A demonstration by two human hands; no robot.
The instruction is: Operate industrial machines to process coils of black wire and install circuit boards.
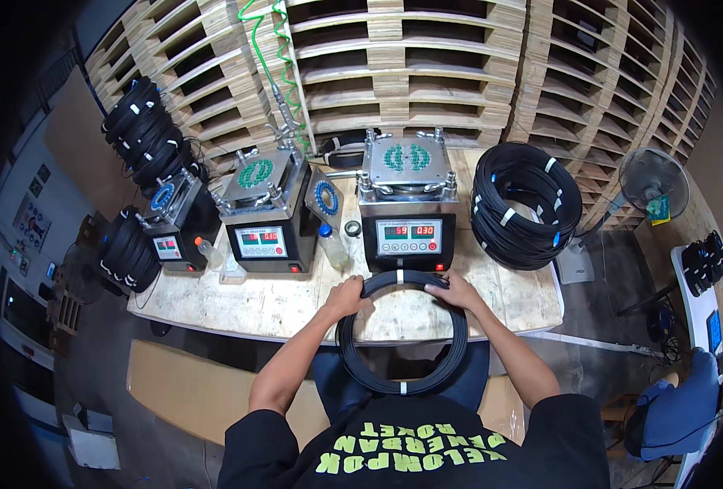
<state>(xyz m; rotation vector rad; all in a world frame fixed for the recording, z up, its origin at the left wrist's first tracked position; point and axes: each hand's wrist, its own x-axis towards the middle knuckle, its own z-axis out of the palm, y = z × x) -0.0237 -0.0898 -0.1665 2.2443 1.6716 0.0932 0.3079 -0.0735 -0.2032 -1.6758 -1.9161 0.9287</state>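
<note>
A coil of black cable [457,346], bound with white ties at its top and bottom, spans from the table's front edge down to my lap. My left hand [347,297] is closed around its upper left part, and my right hand [457,291] grips its upper right part. Just beyond the coil stands a polishing machine [406,235] with a lit red display and a square metal plate on top. The coil's top rests close against the machine's front. Some finger detail is hidden behind the cable.
A tall stack of black cable coils [492,232] stands right of the machine. Two similar machines [263,236] and a bottle with a blue cap [332,247] are to the left. Wooden pallets [402,69] rise behind the table [288,306]. A fan [653,183] stands at right.
</note>
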